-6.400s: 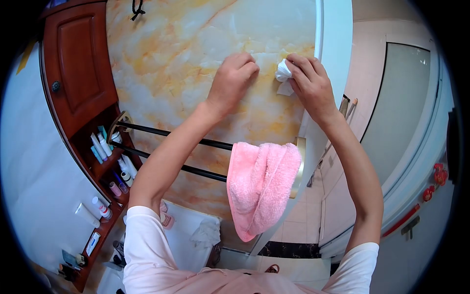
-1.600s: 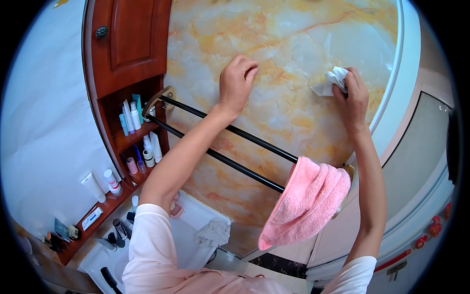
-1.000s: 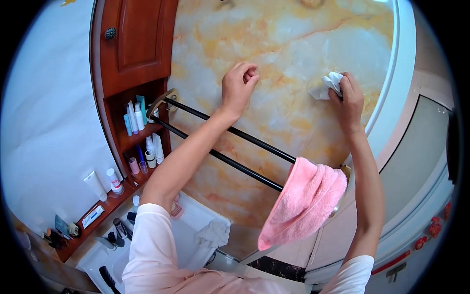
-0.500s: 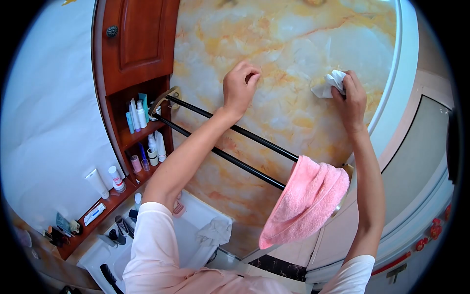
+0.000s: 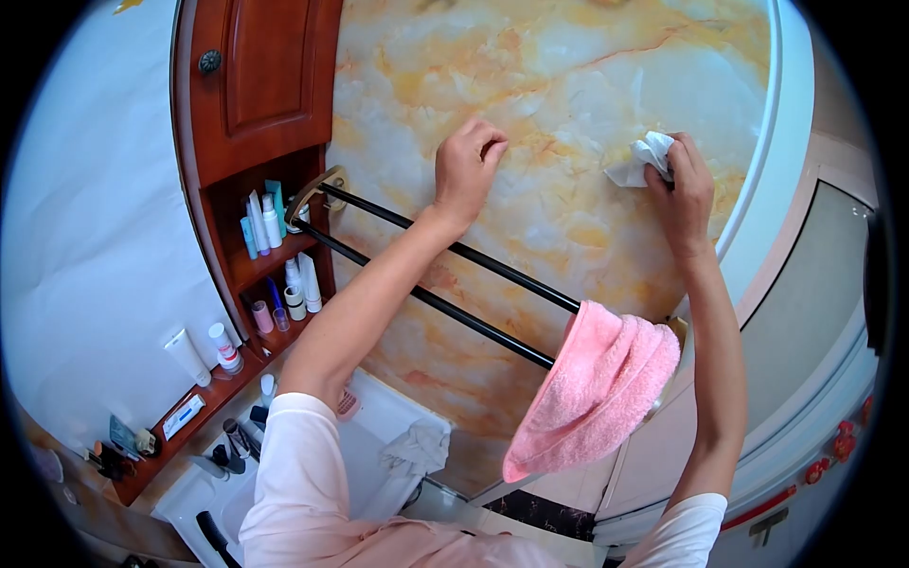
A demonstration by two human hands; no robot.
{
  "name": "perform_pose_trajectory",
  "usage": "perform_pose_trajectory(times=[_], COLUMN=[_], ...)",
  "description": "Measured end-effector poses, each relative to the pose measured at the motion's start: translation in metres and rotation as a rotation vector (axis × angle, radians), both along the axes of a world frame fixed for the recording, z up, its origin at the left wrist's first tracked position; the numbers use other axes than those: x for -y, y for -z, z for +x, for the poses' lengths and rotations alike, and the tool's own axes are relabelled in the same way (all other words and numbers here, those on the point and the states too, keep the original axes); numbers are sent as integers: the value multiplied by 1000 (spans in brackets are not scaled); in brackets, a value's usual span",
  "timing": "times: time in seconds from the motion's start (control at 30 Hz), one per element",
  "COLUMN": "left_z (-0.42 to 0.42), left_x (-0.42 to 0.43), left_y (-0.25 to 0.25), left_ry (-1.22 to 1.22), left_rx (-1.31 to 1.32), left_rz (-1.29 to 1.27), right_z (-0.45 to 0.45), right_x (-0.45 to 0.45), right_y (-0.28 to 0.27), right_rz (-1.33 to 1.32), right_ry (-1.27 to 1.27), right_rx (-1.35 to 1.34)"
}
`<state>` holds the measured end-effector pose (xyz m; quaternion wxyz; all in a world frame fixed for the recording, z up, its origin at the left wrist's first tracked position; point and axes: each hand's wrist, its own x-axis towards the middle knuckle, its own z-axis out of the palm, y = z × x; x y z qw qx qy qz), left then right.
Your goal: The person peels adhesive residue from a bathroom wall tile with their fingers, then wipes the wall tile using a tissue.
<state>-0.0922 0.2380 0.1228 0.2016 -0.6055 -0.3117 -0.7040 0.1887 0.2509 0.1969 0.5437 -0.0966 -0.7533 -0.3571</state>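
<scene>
My right hand [image 5: 684, 189] pinches a crumpled white tissue [image 5: 651, 153] against or very near the marbled wall [image 5: 568, 114]; I cannot tell whether it touches. To its left, my left hand [image 5: 466, 168] is raised before the same wall, fingers curled in toward the thumb, with nothing seen in them. My left forearm passes over the double black towel rail [image 5: 483, 327]. A pink towel [image 5: 597, 393] hangs on the rail's right end, below and left of my right forearm.
A red-brown wooden cabinet [image 5: 260, 95] stands left, with tubes and bottles [image 5: 270, 218] on its shelves. Below are a white washbasin [image 5: 369, 445] with a grey-white cloth [image 5: 417, 447] on its edge, and a black comb [image 5: 213, 535]. A white door frame [image 5: 772, 161] borders the right side.
Both hands keep nearly the same pose and place. The whole view shifts very slightly, and the tissue stays in my right hand.
</scene>
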Motion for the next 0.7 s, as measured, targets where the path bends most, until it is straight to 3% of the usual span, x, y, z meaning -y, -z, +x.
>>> perform_pose_trajectory(times=[0.2, 0.6, 0.7], left_z=[3, 0, 0], left_x=[0, 0, 7], left_y=[3, -13, -5], left_ry=[147, -144, -63], left_rx=[127, -34, -16], left_rz=[-26, 20, -63], right_z=[1, 1, 1], right_x=[0, -2, -1], right_y=[-1, -1, -1], right_rz=[13, 31, 16], right_ry=[19, 0, -23], right_rx=[18, 17, 7])
